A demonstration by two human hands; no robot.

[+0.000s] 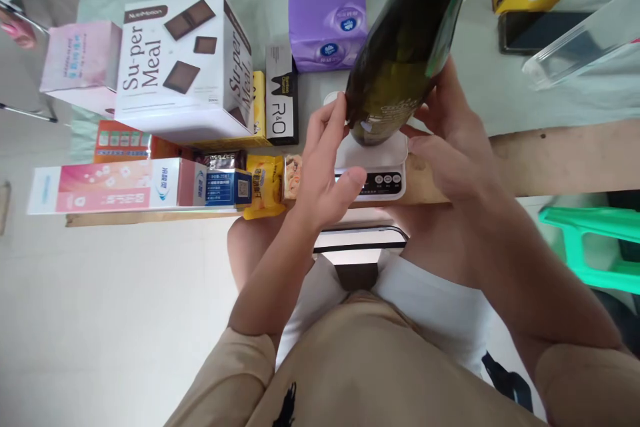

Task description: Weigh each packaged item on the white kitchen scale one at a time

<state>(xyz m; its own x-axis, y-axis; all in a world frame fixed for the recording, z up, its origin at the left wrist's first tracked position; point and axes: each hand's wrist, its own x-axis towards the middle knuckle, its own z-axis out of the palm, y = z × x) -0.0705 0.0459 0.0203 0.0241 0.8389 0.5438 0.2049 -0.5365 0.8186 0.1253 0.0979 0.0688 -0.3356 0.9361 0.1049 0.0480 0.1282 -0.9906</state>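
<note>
A dark green glass bottle stands between a seated person's two bare hands, its base at the white platform of a digital scale on the near edge of a cloth-covered tabletop. The hands are apart. The left hand is spread, its fingertips at the bottle's lower left side and its thumb pointing away over the scale's black control panel. The right hand curves along the lower right side, fingers and thumb close to the glass; how firmly it grips cannot be told. The bottle leans rightward in the view, its top cut off by the frame, and whether its full weight rests on the scale is unclear.

Toward the tabletop's near left corner, a pink-and-white carton, a blue box and a yellow packet line the near edge, ending just beside the left hand. Behind them sit a white "Su-per Meal" box and a black-and-grey "R&O" box. A purple tissue pack lies farther in, left of the bottle. Toward the right edge, a clear plastic case overlaps a dark phone.
</note>
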